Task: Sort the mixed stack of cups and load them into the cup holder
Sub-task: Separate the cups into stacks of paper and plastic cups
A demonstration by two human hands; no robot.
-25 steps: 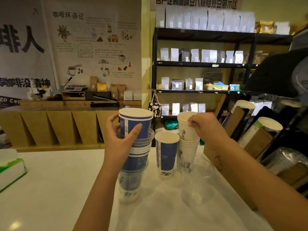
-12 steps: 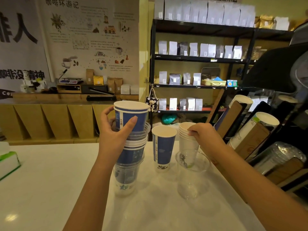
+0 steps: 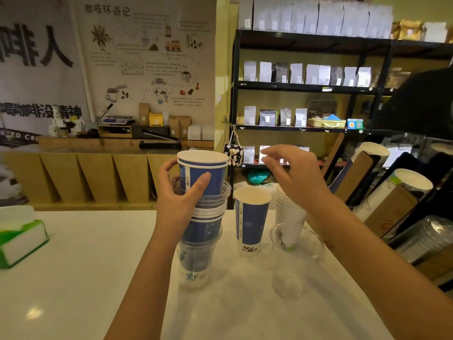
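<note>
A mixed stack of cups (image 3: 202,224), blue paper and clear plastic, stands on the white counter (image 3: 73,278). My left hand (image 3: 179,192) grips its upper part, thumb on the top blue cup (image 3: 203,171). To its right stand a single blue cup (image 3: 251,220), a pile of white paper cups (image 3: 289,217) and a clear plastic cup (image 3: 294,261) in front of it. My right hand (image 3: 291,175) hovers empty above the white pile, fingers loosely spread. The cup holder (image 3: 382,200) with its slanted tubes of white cups is at the right.
A green and white tissue box (image 3: 19,239) lies at the counter's left edge. Stacked clear lids or cups in plastic wrap (image 3: 426,236) lie below the holder at the right. Shelves of bags stand behind the counter.
My right hand has let go of the white cups, now sitting on their pile, and risen above them. My left hand keeps its grip on the mixed stack.
</note>
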